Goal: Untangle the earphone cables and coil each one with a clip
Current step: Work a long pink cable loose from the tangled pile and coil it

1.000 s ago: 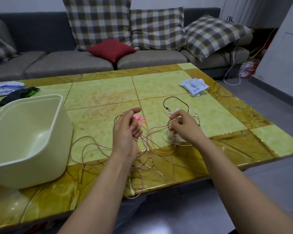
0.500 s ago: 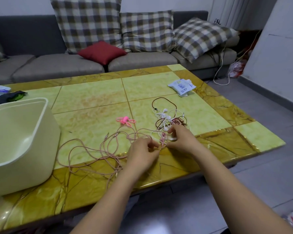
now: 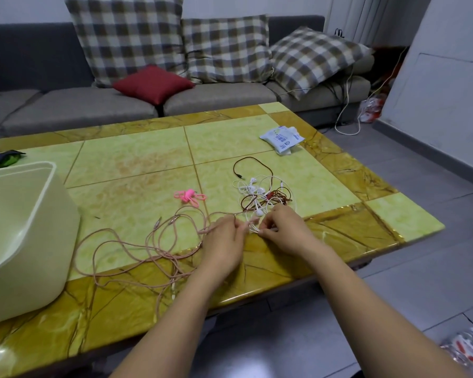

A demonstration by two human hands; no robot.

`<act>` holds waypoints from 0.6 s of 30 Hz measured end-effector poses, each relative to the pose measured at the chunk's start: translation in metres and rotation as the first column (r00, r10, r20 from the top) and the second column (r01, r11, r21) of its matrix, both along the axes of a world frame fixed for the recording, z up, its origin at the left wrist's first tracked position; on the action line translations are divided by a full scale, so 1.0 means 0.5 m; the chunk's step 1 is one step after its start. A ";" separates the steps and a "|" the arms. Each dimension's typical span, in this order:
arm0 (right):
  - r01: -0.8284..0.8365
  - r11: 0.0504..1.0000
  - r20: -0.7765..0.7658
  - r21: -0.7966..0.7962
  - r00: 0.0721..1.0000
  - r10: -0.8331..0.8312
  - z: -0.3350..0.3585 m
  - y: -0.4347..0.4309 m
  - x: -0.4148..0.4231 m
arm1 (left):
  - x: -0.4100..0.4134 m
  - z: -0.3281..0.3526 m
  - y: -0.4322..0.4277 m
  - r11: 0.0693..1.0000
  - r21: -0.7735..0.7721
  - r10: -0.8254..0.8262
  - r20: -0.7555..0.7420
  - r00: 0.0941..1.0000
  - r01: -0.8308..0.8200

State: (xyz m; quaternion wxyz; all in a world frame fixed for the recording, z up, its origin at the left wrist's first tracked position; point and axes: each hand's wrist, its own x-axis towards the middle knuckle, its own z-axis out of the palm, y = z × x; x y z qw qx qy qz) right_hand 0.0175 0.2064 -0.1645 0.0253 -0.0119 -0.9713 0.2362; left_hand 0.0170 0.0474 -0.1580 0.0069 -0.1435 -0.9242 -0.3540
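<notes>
On the glossy yellow-green tiled table [image 3: 137, 156], the pale pink braided earphone cable [image 3: 115, 241] sprawls in loose loops, its long run lying left to right along the near edge and ending at the hands. The left hand [image 3: 224, 241] pinches its right end. Just beside it, the right hand [image 3: 281, 233] pinches a strand of the white earphones [image 3: 253, 188], which lie knotted with a dark brown cable [image 3: 253, 160] looping toward the far side. A bright pink silicone clip [image 3: 189, 196] lies to the left of that knot.
</notes>
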 end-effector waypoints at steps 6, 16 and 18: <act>-0.015 1.000 -0.016 0.012 1.000 0.016 -0.003 -0.001 0.004 | -0.006 0.044 -0.006 0.758 0.626 0.090 0.181 0.979 -0.186; 0.509 0.771 -0.238 -0.383 0.752 -0.615 -0.004 0.087 -0.001 | -0.027 0.037 -0.037 0.613 0.741 0.187 0.202 0.961 -0.275; 0.500 0.752 -0.213 -0.430 0.753 -0.622 -0.008 0.091 0.002 | -0.032 0.037 -0.040 0.558 0.759 0.121 0.324 0.938 -0.334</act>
